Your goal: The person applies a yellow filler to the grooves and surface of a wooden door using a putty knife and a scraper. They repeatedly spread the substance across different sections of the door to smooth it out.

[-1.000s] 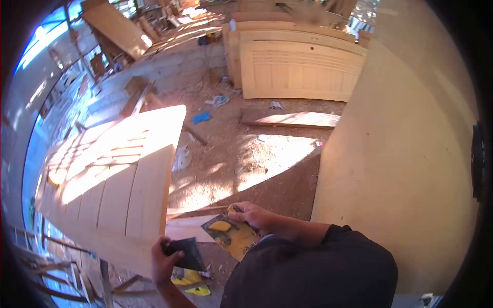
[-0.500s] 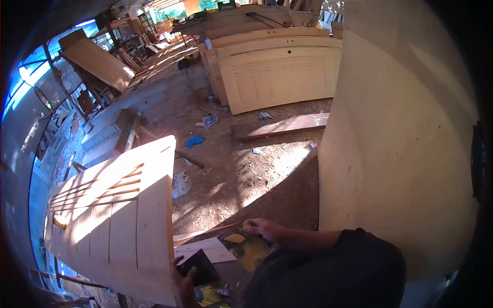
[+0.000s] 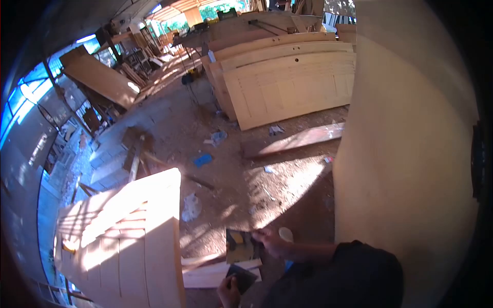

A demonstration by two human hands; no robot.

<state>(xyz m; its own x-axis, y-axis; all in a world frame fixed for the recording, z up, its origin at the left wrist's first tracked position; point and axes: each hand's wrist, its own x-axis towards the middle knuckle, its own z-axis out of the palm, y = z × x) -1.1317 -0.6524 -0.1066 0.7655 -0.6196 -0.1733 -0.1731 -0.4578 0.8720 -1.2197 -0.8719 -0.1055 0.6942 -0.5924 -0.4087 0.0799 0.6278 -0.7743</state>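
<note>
My left hand (image 3: 229,292) is closed on a dark, flat square plate (image 3: 242,277), which looks like a scraper. My right hand (image 3: 273,243) grips the edge of a thin board (image 3: 232,257) smeared with yellowish paste, and a thicker yellow lump (image 3: 237,238) sits on it. The dark plate lies just below this board in view. To the left is a pale wooden door panel (image 3: 160,256) with grooves and slats, partly in bright sun. Pale wooden strips (image 3: 205,276) lie below and behind my left hand.
A large plain wooden panel (image 3: 405,154) stands close on my right. Several door panels (image 3: 287,87) lean together ahead. A reddish plank (image 3: 295,141), a blue scrap (image 3: 203,160) and a whitish crumpled scrap (image 3: 191,207) lie on the littered dirt floor. A wooden sheet (image 3: 100,77) leans at far left.
My left hand has moved right with the dark plate, away from the door panel's edge and toward the paste board. The board and my right hand have shifted, and the view has tilted up slightly.
</note>
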